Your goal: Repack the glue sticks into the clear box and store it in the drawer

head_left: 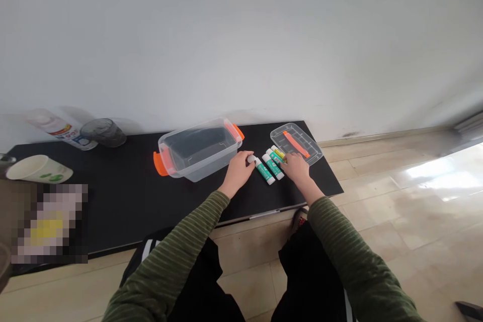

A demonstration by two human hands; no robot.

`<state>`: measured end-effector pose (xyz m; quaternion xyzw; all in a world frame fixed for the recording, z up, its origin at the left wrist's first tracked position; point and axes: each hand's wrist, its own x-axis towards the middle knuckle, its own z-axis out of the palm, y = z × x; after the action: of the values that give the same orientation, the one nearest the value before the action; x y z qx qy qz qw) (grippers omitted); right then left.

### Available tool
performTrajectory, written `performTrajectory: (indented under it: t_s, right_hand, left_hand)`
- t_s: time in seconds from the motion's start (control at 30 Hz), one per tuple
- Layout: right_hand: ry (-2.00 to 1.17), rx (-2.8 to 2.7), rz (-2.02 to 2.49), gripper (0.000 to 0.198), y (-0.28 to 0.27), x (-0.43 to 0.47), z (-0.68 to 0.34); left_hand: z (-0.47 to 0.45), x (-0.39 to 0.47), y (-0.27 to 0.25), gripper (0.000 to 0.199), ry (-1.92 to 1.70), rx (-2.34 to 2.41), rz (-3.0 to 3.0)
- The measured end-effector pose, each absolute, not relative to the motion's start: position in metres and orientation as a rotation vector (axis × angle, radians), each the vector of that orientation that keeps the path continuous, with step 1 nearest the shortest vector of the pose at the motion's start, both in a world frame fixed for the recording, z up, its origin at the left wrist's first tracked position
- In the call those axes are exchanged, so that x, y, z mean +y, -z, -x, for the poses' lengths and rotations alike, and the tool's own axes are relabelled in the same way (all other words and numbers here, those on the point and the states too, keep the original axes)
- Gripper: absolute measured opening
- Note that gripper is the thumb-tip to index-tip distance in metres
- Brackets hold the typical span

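Several green-and-white glue sticks lie side by side on the black table. My left hand (240, 170) is closed, thumb and forefinger around a small white rounded end at the top of the nearest glue stick (265, 172); whether that end belongs to it or to another stick I cannot tell. A second glue stick (273, 167) lies between my hands. My right hand (297, 167) has its fingers closed at a glue stick with a yellow part (278, 153), hiding its far end. Just left of my left hand stands a lidless clear plastic box (206, 163) with orange latches.
The clear lid (316, 153) with an orange handle lies at the table's right end, behind my right hand. Left on the black table (124, 201) are a paper cup (41, 169), a dark glass (107, 133) and a white bottle (62, 131). A wall rises behind.
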<state>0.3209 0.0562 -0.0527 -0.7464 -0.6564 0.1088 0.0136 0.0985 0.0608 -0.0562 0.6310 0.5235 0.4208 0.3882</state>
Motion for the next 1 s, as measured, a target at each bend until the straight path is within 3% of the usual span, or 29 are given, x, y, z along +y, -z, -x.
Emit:
performTrajectory:
  t_s: [0.37,0.57,0.77,1.0]
  right_hand:
    - [-0.316,-2.114,2.33,0.032,0.049,0.055,-0.306]
    - [-0.332,-1.996,2.006,0.03,0.035,0.037,-0.299]
    - [-0.443,-2.004,1.619,0.027,0.036,0.013,-0.289]
    - [-0.399,-1.923,1.559,0.034,0.035,0.009,-0.294]
  left_hand:
    - [-0.094,0.06,0.052,0.02,-1.08,1.092,-0.852]
    - [-0.09,0.06,0.044,0.006,-1.086,0.938,-0.42]
    - [-0.089,0.061,0.041,0.012,-1.156,0.874,-0.382]
    - [-0.087,0.056,0.039,0.008,-1.16,0.849,-0.493]
